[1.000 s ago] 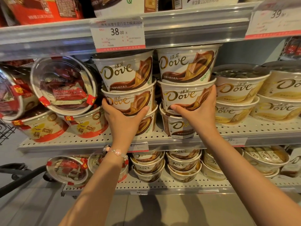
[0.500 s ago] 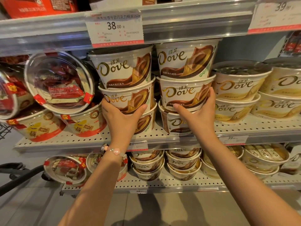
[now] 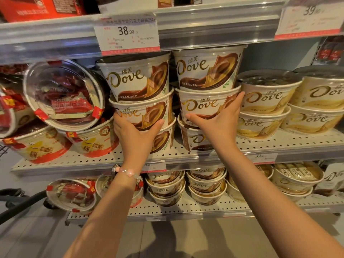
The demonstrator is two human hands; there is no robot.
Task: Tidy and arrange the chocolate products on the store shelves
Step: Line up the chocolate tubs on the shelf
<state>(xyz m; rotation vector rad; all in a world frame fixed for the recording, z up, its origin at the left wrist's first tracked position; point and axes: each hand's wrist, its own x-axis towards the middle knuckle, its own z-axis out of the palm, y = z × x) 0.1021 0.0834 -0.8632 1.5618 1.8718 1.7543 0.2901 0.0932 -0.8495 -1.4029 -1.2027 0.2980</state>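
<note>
Tub stacks [image 3: 141, 107] side by side on shelf [image 3: 279, 144]

White sides swirled with brown and gold are being shown by the milk chocolate Dove tubs [image 3: 138, 84], the lettering being done in gold. Cream and pale yellow are being carried by the white chocolate Dove tubs [image 3: 266, 101]. Red bands, red tape and yellow patches are being displayed on the wafer tubs [image 3: 37, 146]. A red strip is being shown along the white price tag [image 3: 128, 33]. Pink and pale beads are being shown by the bracelet [image 3: 128, 172]. Rows of dots are being patterned across the grey shelf [image 3: 279, 142].
</note>
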